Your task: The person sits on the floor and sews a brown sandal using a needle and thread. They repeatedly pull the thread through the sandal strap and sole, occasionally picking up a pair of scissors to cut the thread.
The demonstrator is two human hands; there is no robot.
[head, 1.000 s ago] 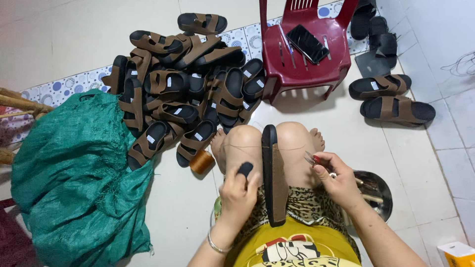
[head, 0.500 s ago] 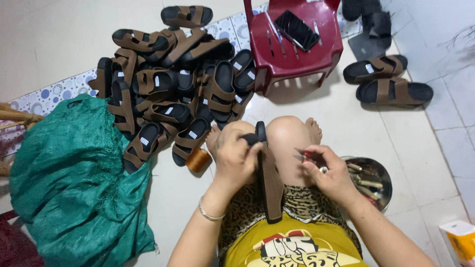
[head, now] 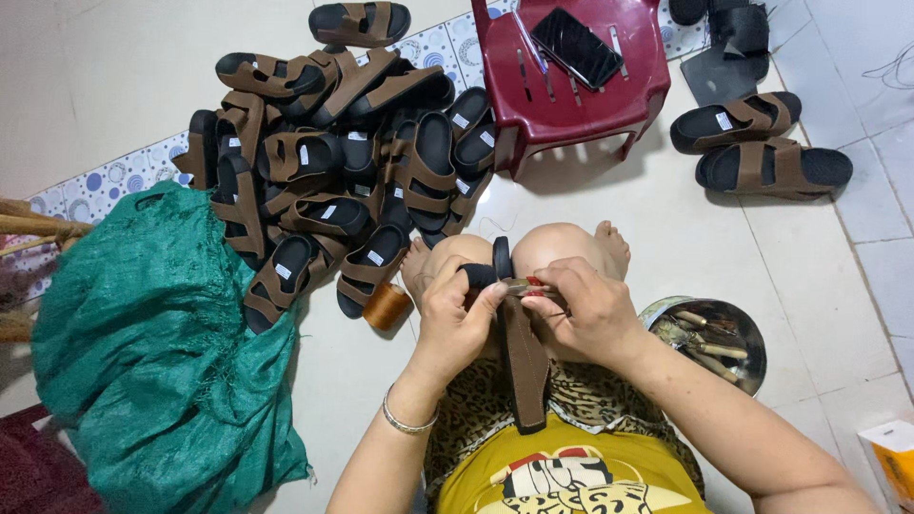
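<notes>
Both hands closed nearer on the flat brown sandal (head: 524, 362).

A home workshop for sandal-making, right on the tiled floor (head: 724, 238): a heap of brown sandals (head: 333, 162) far left, a green sack (head: 143, 343) near left, and a tin of tools (head: 714, 333) on the right.

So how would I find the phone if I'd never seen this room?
Look for the dark red plastic stool at the top, just right of the big pile of brown sandals. The phone lies flat on its seat, tilted at an angle. It is the only thin, shiny black rectangle there; everything dark around it is a sandal.
</notes>
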